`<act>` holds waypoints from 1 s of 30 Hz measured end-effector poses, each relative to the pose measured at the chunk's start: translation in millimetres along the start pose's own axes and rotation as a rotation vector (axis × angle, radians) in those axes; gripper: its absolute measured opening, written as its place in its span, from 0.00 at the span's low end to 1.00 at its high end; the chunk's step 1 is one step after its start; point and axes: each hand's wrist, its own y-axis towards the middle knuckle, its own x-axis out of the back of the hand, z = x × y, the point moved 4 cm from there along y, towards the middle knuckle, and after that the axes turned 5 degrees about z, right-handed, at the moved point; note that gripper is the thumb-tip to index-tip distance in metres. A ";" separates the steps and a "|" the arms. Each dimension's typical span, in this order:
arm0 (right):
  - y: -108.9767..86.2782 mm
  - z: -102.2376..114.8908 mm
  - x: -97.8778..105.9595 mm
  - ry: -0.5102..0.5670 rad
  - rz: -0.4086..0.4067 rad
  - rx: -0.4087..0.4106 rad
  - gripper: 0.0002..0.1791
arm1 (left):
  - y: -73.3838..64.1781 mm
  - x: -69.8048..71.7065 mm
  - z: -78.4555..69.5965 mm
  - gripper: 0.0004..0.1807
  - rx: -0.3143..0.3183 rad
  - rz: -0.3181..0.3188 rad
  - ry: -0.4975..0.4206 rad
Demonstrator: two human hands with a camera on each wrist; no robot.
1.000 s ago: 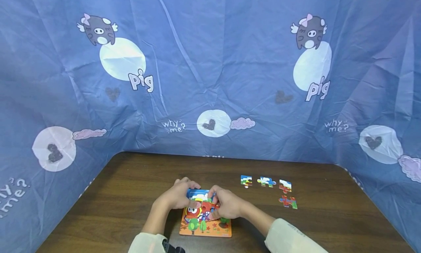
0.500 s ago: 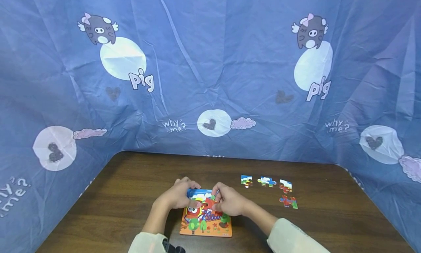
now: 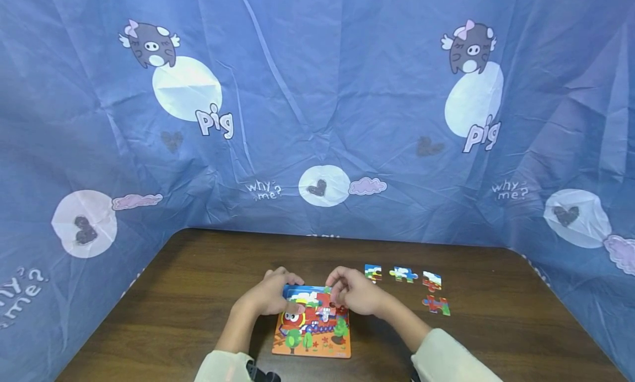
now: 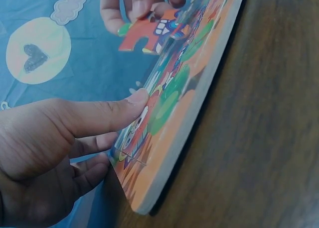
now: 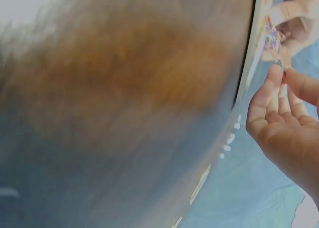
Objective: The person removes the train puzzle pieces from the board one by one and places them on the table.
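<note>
A jigsaw puzzle board with a cartoon train picture and an orange lower border lies on the table. My left hand holds its left side; in the left wrist view the thumb presses on the picture and the other fingers are bent at the edge. Over the right part of the board, my right hand pinches a red puzzle piece with a bit of green. That piece is tilted up off the board in the left wrist view. The right wrist view shows thumb and forefinger meeting on it.
Several loose puzzle pieces lie right of the board: one with blue sky, a cloud piece, a white and red one, and a red and green one. A blue printed cloth hangs behind the brown table.
My right hand has drawn back to the right and slightly up across the board, the red puzzle piece moving with it. The left hand stays on the board's left side.
</note>
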 end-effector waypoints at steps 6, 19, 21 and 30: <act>-4.4 -4.7 14.6 0.011 -0.047 -0.001 0.14 | -0.4 -0.1 -0.3 0.27 -0.001 -0.005 0.001; -28.1 -21.7 52.9 0.045 -0.153 -0.049 0.08 | -2.5 0.3 -0.9 0.27 -0.020 -0.004 -0.003; -32.6 -23.9 59.1 0.045 -0.164 -0.055 0.08 | -2.9 0.4 -1.1 0.27 -0.022 -0.007 -0.003; -49.3 -32.6 80.2 0.030 -0.225 -0.080 0.10 | -2.5 0.3 0.3 0.27 -0.012 -0.006 -0.019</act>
